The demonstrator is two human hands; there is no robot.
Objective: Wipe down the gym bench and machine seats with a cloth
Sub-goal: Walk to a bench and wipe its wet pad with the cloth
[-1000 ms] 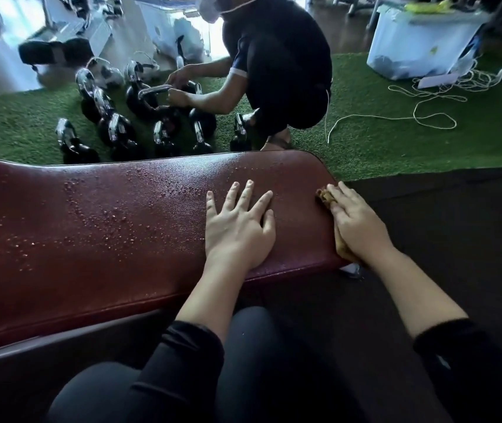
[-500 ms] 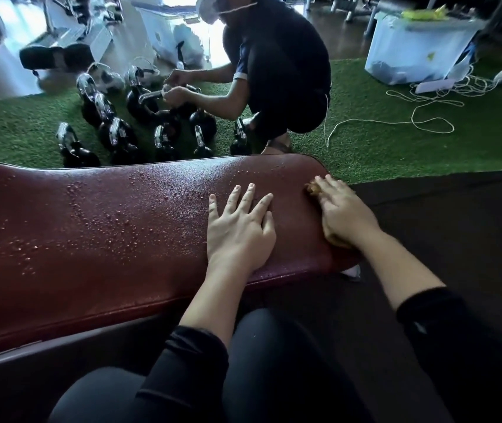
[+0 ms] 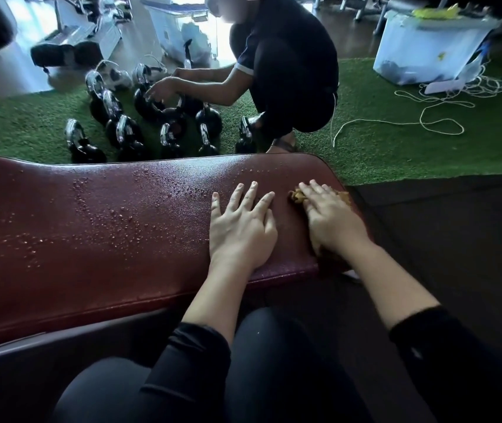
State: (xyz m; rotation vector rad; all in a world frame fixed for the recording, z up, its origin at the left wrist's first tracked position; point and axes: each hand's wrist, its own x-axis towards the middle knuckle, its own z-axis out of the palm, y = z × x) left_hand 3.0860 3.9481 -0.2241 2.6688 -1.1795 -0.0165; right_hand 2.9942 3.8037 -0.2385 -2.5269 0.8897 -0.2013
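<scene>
- Head view: the left hand [image 3: 241,228] is being laid flat on the red bench pad [image 3: 106,233], palm down, fingers straight and slightly fanned, nothing being held by it.
- The right hand [image 3: 332,221] is being pressed onto the cloth [image 3: 297,196] just beside the left hand, toward the pad's right end; its fingers are being kept straight and close together over the fabric.
- The yellow-brown cloth is being flattened against the pad under that palm; bunched folds are showing past the fingertips, a corner at the pad's right edge, and a darker part near the wrist at the front edge.
- The right hand is being held close to the pad's rounded right end, with dark floor mat [image 3: 445,239] lying beyond it.
- To the left of both hands, a long stretch of pad is being left uncovered, beaded with water droplets [image 3: 115,215].
- Behind the pad's far edge, green turf [image 3: 396,148] is being occupied by a crouching person [image 3: 286,71] handling black kettlebells [image 3: 164,129]; roughly ten are being counted, though the overlap is making the count uncertain.
- Two hands, one cloth and one pad are being seen; farther behind the pad, two pale storage bins [image 3: 426,53] and a loose white cord [image 3: 402,120] are lying.
</scene>
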